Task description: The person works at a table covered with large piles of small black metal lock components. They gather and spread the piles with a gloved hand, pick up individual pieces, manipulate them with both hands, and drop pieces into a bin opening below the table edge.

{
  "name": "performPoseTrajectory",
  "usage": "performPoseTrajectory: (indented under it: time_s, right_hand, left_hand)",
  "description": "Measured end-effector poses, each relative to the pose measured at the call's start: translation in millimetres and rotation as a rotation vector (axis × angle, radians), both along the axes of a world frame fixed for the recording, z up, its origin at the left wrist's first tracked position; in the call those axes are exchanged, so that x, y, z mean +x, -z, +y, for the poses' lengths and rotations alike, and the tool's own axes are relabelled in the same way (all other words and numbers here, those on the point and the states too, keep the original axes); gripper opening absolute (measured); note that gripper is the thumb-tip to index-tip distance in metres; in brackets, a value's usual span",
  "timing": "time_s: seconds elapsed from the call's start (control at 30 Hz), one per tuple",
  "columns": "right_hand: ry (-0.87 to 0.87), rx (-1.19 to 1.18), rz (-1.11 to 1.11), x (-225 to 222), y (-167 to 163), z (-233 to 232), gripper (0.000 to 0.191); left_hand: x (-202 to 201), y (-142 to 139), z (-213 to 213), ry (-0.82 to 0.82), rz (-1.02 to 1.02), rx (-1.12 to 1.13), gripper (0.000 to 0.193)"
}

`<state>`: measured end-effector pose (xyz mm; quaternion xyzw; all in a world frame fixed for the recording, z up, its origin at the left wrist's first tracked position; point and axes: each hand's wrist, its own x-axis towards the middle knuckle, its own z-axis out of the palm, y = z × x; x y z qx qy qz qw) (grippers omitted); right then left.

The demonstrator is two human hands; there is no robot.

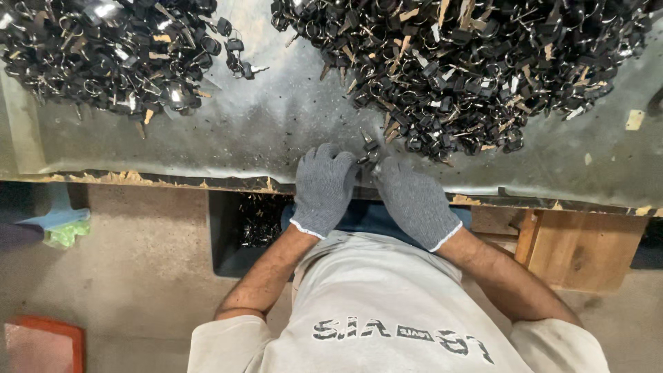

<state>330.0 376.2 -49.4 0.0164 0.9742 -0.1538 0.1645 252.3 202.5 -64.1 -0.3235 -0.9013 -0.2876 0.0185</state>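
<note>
Grey knit gloves cover both your hands: your left hand (323,188) and right hand (414,200) meet at the near edge of the metal-topped table (262,131), fingertips pinched together on one small black key piece (369,153), though the exact grip is hard to make out. Two heaps of black keys with rings and tan tags lie on it, left pile (110,52) and bigger right pile (469,65). One box of dark parts (259,221) sits under the edge; a red tray (41,342) lies on the floor.

Two heaps of black keys (456,62) are seen on the metal table (276,131); two gloved hands (323,186) at its near edge.
</note>
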Motion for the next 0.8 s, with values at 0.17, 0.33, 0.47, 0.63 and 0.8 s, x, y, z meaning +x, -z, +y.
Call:
performPoseTrajectory:
  time_s: [0.17,0.33,0.47,0.63,0.8]
  right_hand:
    - [-0.077,0.067,0.210,-3,2,1,0.026]
    - [-0.072,0.179,0.262,-14,11,-12,0.016]
    - [-0.051,-0.122,-0.092,-31,5,0,0.026]
    - [0.007,-0.050,0.101,-39,-12,2,0.049]
    - [0.004,0.080,0.098,-32,-11,-5,0.027]
  left_hand:
    - [-7,-3,2,-0.025,-0.226,0.077,0.027]
    - [-8,9,6,0.108,-0.195,0.066,0.041]
    - [-5,15,3,0.106,-0.155,0.080,0.040]
    - [-7,17,2,0.050,-0.131,0.142,0.028]
    - [-17,6,-4,-0.025,-0.193,0.080,0.026]
